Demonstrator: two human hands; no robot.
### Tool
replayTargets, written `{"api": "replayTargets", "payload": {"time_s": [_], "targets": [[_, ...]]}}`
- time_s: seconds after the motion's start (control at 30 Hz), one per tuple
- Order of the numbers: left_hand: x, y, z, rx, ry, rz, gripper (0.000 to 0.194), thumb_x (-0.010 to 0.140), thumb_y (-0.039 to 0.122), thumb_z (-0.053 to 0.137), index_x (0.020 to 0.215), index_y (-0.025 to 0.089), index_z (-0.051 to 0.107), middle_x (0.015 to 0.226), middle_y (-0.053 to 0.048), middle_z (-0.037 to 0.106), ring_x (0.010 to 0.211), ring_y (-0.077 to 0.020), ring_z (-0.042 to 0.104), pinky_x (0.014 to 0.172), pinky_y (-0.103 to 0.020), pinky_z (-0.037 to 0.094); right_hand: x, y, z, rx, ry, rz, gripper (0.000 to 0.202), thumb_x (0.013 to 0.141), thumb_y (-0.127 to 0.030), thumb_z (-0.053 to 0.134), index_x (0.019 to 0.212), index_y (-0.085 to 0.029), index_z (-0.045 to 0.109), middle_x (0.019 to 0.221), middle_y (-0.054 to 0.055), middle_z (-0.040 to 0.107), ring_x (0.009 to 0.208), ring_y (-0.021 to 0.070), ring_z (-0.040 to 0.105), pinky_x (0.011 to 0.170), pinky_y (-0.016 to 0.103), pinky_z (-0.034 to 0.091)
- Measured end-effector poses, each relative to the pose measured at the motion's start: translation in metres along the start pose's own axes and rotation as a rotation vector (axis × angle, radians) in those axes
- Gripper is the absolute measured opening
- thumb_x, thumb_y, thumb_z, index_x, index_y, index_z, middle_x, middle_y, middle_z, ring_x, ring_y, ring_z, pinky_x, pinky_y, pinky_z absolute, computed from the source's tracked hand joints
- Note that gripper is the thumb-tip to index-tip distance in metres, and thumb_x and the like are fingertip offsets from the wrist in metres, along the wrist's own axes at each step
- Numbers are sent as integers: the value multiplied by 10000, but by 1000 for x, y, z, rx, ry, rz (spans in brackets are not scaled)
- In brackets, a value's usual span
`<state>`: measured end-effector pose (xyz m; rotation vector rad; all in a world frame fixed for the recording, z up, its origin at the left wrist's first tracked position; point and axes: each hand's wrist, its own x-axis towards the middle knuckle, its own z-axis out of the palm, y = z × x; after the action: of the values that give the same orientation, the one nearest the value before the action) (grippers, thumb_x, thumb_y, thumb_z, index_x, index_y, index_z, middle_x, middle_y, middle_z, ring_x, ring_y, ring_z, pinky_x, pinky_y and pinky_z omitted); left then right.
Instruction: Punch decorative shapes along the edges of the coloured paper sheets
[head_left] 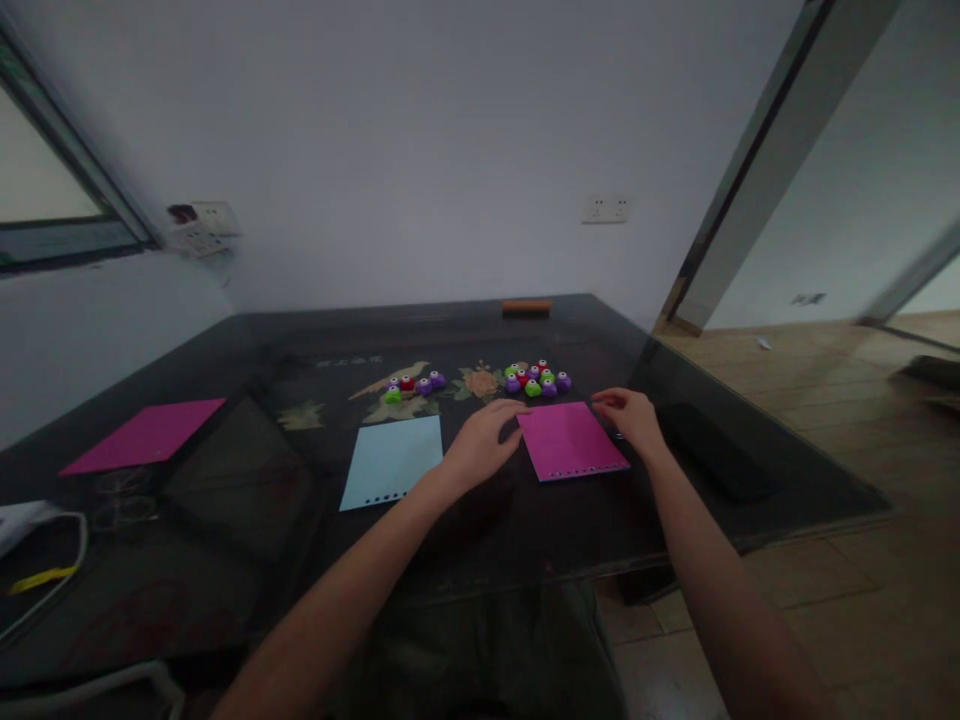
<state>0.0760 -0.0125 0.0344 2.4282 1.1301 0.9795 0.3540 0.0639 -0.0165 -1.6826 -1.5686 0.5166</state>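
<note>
Hands at pink sheet, one per side

Left hand (484,440): fingertips at the sheet's upper left corner, thumb by its left edge, visible gap between thumb and fingers. Right hand (634,415): just beside the upper right corner, fingers bent, thumb close to them. Can't tell if it touches or pinches anything.

Pink sheet (570,440) lies flat on the dark table (480,560), between the hands, row of holes along the near edge. Blue sheet (397,455) flat to its left, holes also on the near side, left forearm over its lower right corner.

Right cluster (536,380): small eyeball-type pieces in green, purple and red, just beyond the pink sheet. Left cluster (412,385): fewer pieces, same colors, beyond the blue sheet. Flower print (481,380) between clusters.

Second pink sheet (150,435) far left, well apart from the hands. White cable (81,545) and yellow strip (41,580) at near left. Dark slab (705,450) right of the right hand. Brown bar (526,306) at the far edge. Wall sockets (606,209) above.
</note>
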Motion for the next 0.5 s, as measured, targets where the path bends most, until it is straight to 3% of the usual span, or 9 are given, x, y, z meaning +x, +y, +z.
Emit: {"api": "replayTargets", "payload": {"time_s": [0.1,0.27,0.37,0.5], "targets": [[-12,-28,-33,68,47,-89,292,821,167,477,1086,208,592,1077,-40,642,1004,-180,585,913,-346,451,-4,-15,0,29,11,-63,220,682,-244,619,873,-155,683,742,55,681,641,153,612,600,253,481],[-51,-111,-85,210,201,-322,233,805,172,479,966,193,646,1060,-53,658,982,-195,599,890,-356,457,-15,-64,10,110,-62,-220,192,716,-226,609,874,-141,679,788,67,680,668,157,614,629,263,481],[-73,-148,-101,234,258,-442,213,775,165,493,913,183,654,1033,-60,664,951,-199,607,843,-341,479,-19,-103,37,123,-152,-329,151,732,-199,600,851,-160,684,805,55,682,714,159,622,688,276,480],[-87,-164,-109,263,211,-443,184,772,197,500,874,188,653,979,-55,670,914,-194,607,829,-333,478,-22,-150,96,121,-323,-481,138,755,-177,587,853,-166,683,856,56,685,778,160,625,738,281,468]]}}
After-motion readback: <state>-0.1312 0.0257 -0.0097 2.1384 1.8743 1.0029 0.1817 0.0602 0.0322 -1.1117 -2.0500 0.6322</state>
